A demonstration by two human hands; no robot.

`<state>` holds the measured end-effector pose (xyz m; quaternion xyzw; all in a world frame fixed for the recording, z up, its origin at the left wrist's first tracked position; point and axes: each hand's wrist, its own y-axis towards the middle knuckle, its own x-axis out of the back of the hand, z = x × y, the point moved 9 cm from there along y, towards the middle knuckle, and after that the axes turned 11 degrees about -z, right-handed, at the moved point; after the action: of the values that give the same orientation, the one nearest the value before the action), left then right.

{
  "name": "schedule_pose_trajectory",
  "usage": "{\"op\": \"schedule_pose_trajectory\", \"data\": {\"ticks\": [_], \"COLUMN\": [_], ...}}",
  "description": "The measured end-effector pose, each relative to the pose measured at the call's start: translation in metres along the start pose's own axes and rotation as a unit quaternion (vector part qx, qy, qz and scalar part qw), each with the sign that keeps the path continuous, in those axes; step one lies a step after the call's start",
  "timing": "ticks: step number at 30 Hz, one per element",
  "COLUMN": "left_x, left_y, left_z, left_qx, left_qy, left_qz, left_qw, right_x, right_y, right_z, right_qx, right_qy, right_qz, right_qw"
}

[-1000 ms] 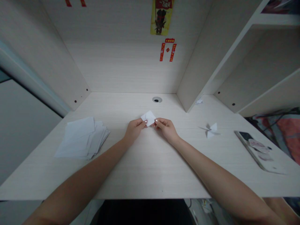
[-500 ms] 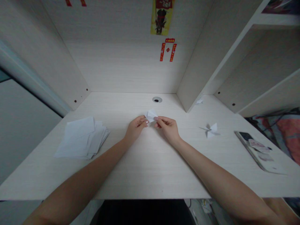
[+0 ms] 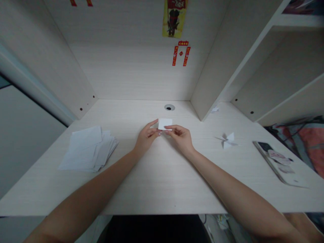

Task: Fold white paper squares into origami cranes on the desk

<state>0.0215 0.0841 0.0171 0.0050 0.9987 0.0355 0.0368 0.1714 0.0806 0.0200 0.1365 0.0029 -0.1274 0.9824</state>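
A small piece of folded white paper (image 3: pixel 165 123) is held up between my two hands, near the back middle of the desk. My left hand (image 3: pixel 148 135) pinches its lower left corner with the thumb and a finger, while the index finger points up along its left side. My right hand (image 3: pixel 180 136) grips the lower right edge, fingers in front of the paper and thumb below. The flat face of the paper looks roughly rectangular. Its lower edge is partly hidden by the fingertips.
On the desk's left lies a stack of white paper sheets (image 3: pixel 84 148). To the right are a folded paper pinwheel shape (image 3: pixel 228 140) and a phone (image 3: pixel 278 163). A crumpled white scrap (image 3: pixel 215 110) lies by the upright panel (image 3: pixel 210 84). A cable hole (image 3: pixel 169 107) sits at the back.
The folded paper has turned from a tilted, pointed outline to a squarer face. My left index finger has lifted from it, and my right fingers have shifted slightly left across its front.
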Motion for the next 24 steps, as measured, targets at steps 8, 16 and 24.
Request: {"op": "schedule_pose_trajectory", "data": {"ticks": [8,16,24], "left_x": [0.001,0.015,0.015], "left_y": [0.001,0.001,-0.001], "left_z": [-0.001,0.003,-0.006], "left_qx": [-0.017,-0.010,-0.038], "left_qy": [0.005,0.060,0.099], "left_qz": [-0.001,-0.074,-0.084], "left_qw": [1.000,0.995,0.991], "right_x": [-0.006,-0.007,-0.001], "right_y": [-0.001,0.000,0.000], "right_z": [-0.003,-0.009,-0.008], "right_qx": [-0.009,-0.019,-0.043], "right_qy": [0.013,0.024,0.005], "right_qz": [0.030,0.032,-0.002], "right_qw": [0.999,0.999,0.999]}}
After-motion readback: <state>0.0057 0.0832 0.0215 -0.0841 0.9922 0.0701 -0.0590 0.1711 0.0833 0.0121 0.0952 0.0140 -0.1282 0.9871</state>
